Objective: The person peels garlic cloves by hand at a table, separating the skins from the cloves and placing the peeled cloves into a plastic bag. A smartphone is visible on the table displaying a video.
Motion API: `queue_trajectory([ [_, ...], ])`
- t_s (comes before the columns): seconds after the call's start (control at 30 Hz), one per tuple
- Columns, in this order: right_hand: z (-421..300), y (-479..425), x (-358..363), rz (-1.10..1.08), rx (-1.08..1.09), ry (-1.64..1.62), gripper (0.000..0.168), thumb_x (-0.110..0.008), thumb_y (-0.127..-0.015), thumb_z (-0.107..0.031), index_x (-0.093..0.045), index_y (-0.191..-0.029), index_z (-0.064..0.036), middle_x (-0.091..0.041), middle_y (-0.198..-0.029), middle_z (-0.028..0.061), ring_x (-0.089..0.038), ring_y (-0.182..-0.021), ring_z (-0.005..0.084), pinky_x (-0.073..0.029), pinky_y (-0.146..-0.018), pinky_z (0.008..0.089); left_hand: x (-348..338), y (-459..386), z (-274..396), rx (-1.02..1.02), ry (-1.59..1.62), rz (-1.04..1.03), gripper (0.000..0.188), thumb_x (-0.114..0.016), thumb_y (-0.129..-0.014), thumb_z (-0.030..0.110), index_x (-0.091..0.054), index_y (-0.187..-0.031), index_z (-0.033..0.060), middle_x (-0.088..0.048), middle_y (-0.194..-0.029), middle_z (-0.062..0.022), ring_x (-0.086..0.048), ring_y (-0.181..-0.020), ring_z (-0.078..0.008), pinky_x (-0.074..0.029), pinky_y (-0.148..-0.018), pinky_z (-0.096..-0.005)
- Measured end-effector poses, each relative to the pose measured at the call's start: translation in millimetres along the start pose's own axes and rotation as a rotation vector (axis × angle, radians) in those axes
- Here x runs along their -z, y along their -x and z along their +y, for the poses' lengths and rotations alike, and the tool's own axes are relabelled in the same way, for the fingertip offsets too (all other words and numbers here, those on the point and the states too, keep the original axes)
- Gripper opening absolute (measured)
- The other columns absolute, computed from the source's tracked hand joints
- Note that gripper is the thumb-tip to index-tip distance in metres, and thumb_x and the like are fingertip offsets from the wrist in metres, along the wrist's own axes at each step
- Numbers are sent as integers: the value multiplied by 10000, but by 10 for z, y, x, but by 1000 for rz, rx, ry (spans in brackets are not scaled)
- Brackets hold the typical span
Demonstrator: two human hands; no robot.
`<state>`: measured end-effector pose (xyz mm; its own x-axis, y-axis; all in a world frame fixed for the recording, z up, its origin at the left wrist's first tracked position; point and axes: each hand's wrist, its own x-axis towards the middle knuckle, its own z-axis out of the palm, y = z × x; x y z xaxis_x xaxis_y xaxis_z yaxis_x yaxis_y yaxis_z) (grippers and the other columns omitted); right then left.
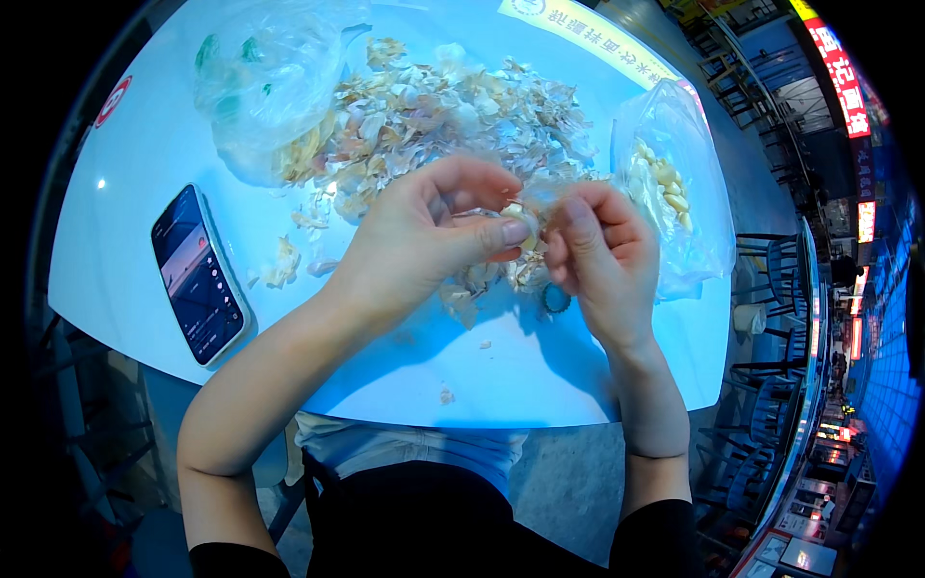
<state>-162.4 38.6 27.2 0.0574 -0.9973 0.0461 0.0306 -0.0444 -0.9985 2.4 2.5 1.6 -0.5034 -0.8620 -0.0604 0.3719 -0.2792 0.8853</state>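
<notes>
Between the thumb and fingers of my left hand [441, 231] is a garlic clove [526, 220], partly covered by the fingertips. My right hand [603, 249] is just to its right, its thumb and index finger pinching a thin, blurred piece of garlic skin [543, 193] by the clove. Beyond both hands spreads a large heap of dry garlic skins [433, 108], with more skins under the fingers. To the right of my right hand, a clear plastic bag [704, 253] holds peeled garlic cloves [670, 189].
A smartphone [199, 274] with a lit screen lies at the left of the white table [462, 397]. A crumpled clear plastic bag [271, 94] stands at the far left. A bottle cap [556, 298] lies below my right hand. Stools [777, 271] stand on the floor at right.
</notes>
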Motion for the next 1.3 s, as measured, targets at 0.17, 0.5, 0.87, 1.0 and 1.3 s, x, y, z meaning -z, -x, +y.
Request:
queue_trajectory([
  [0.17, 9, -69, 163, 96, 175, 82, 144, -549, -855, -135, -553, -925, -10, -528, -671, 10, -479, -564, 52, -376, -472, 164, -50, 1, -23, -250, -187, 48, 294, -640, -744, 18, -509, -1007, 23, -566, -896, -61, -593, -819, -138, -499, -729, -246],
  [0.5, 13, -90, 45, -104, 497, 573, 235, -676, -717, -73, -615, -944, -58, -534, -871, 59, -529, -702, 114, -408, -515, 189, -26, -2, -55, -695, -667, 77, 356, -612, -700, -35, -488, -1027, 34, -570, -919, -104, -606, -836, -204, -503, -715, -282],
  [0.87, 38, -65, -5, -71, 480, 598, 136, -616, -752, -1, -618, -885, -26, -544, -840, 73, -554, -704, 141, -442, -552, 219, -5, 18, -64, -639, -664, 38, 443, -629, -708, -48, -455, -1102, 55, -532, -936, -79, -581, -849, -157, -516, -716, -264],
  [1.0, 37, -69, 17, -89, 379, 505, 106, -603, -772, -9, -605, -878, -21, -535, -863, 73, -553, -717, 128, -447, -571, 215, -20, 20, -47, -615, -649, 17, 446, -630, -711, -45, -450, -1106, 55, -526, -950, -75, -576, -847, -153, -516, -711, -263],
  [1.3, 141, -39, -25, -26, 240, 377, 54, -491, -860, -41, -492, -829, 3, -462, -763, 37, -443, -596, 74, -369, -514, 193, -55, 23, -58, -535, -583, 23, 460, -630, -721, -41, -435, -1128, 45, -519, -963, -70, -565, -860, -143, -506, -730, -259],
])
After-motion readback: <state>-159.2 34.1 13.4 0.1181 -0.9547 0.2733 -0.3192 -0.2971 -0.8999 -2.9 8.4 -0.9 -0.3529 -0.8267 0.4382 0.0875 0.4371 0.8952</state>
